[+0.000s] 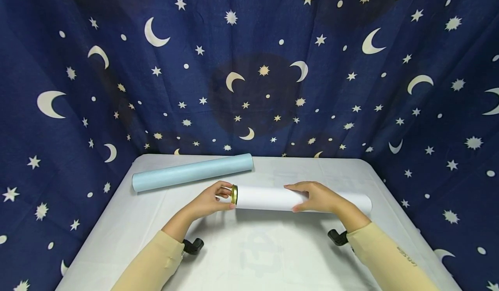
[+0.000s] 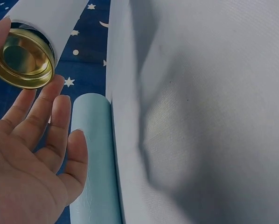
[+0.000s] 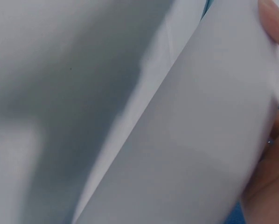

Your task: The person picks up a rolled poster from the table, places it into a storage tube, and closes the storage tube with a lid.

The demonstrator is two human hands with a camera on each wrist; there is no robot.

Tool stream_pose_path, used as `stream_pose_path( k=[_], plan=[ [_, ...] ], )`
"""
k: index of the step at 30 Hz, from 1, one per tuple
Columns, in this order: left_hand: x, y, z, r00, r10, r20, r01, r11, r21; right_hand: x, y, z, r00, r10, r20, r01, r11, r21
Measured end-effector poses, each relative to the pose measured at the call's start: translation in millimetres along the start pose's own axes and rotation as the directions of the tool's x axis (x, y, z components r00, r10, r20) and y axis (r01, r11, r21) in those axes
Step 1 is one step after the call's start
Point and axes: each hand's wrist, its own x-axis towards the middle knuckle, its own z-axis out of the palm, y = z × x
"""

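Observation:
A white cardboard tube (image 1: 263,198) lies sideways in front of me, running left to right over the table. At its left end is a shiny gold metal cap (image 2: 25,60), its recessed face turned toward my left palm. My left hand (image 1: 206,201) pinches that cap at the rim, thumb on one side and fingertips on the other. Further right, my right hand (image 1: 321,198) grips the tube around its middle, thumb on the near side and fingers over the far side. In the right wrist view the tube's smooth wall (image 3: 191,126) fills much of the picture.
Behind the left hand a light blue tube (image 1: 192,172) lies slantwise on the white-covered table (image 1: 265,256). A dark blue cloth (image 1: 269,35) with moons and stars hangs around the back and sides. Black wrist mounts (image 1: 192,246) stick out below the sleeves.

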Motion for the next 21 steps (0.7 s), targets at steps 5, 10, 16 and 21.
stream_pose_path(
  k=[5, 10, 16, 21],
  plan=[
    [0.0, -0.2, 0.8, 1.0, 0.003, 0.003, -0.003, 1.0, 0.002, -0.6, 0.8, -0.1, 1.0, 0.006, -0.005, -0.006, 1.0, -0.006],
    [0.7, -1.3, 1.9, 1.0, 0.002, 0.011, -0.002, 1.0, 0.002, -1.0, 0.3, -0.3, 1.0, 0.006, -0.004, -0.006, 1.0, -0.003],
    [0.9, 0.5, 3.6, 1.0, -0.006, 0.007, 0.006, 1.0, 0.015, -1.4, 0.1, 0.8, 1.0, 0.001, -0.004, -0.001, 1.0, 0.006],
    [0.3, 1.2, 4.4, 1.0, 0.003, 0.002, -0.003, 0.999, 0.048, -2.7, 0.0, 1.0, 1.0, -0.013, -0.016, 0.013, 1.0, 0.008]
  ],
)
